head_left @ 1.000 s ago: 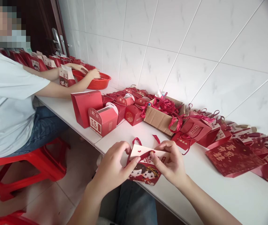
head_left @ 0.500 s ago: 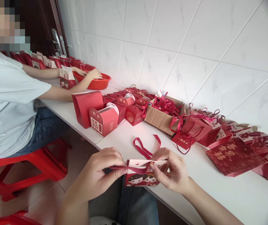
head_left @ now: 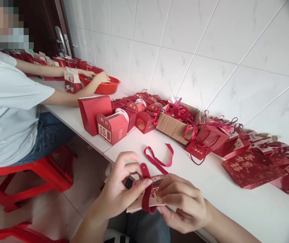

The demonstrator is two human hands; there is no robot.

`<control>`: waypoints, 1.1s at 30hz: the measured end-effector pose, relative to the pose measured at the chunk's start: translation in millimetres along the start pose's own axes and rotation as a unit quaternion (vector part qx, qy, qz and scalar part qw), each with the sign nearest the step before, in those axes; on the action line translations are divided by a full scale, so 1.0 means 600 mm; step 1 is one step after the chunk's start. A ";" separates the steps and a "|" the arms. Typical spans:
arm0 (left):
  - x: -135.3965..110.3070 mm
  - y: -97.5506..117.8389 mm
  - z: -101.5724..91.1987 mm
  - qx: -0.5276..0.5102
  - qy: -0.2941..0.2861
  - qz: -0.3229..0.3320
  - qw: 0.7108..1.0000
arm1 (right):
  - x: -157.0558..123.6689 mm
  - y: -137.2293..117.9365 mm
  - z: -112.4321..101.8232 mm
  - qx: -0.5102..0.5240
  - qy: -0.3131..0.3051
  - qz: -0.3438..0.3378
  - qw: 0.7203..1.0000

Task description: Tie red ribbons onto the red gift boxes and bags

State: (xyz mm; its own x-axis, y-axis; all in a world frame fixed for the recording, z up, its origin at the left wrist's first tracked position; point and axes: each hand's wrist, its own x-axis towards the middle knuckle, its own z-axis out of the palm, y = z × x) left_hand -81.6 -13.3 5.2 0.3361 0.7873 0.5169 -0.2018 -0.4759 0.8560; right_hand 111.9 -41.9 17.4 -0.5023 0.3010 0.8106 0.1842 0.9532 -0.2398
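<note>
Above my lap, at the table's front edge, a small red and cream gift box (head_left: 154, 195) is tilted so that its printed top faces up. My left hand (head_left: 120, 190) pinches a dark red strap (head_left: 147, 195) between thumb and fingers. One end of this strap has a hole and sticks up past the fingertips; the rest loops down over the box's edge. My right hand (head_left: 184, 200) grips the box's right side, thumb below and fingers above. A small gold fastener shows by its fingertips. Behind the box, a loose red ribbon (head_left: 169, 162) lies curled on the table.
A cardboard box (head_left: 171, 127) of red ribbons stands against the wall. Red gift boxes (head_left: 112, 127) are to its left, and gift bags (head_left: 254, 167) to its right. At left, a person (head_left: 10, 104) on a red stool (head_left: 33, 180) reaches into a red basin (head_left: 109, 88).
The gift box has tipped over so its top now faces up. My left hand has raised the strap's end, and my right hand has moved slightly down around the box's edge.
</note>
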 end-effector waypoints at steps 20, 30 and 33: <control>0.007 0.003 -0.002 -0.111 -0.099 -0.187 0.971 | 0.006 -0.002 -0.006 0.029 -0.026 -0.009 0.999; 0.000 0.027 0.011 -0.166 -0.049 -0.258 0.951 | 0.003 -0.001 -0.011 0.017 -0.023 0.004 1.000; -0.001 0.026 0.010 -0.169 -0.055 -0.253 0.951 | 0.005 -0.001 -0.011 0.005 -0.026 0.003 1.000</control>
State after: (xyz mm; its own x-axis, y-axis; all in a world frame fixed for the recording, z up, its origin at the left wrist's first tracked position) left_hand -79.6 -23.7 18.0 0.5596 0.8271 0.0518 -0.2672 0.1209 0.9560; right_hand 115.8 -42.0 23.6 -0.5450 0.3071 0.7802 0.1791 0.9517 -0.2495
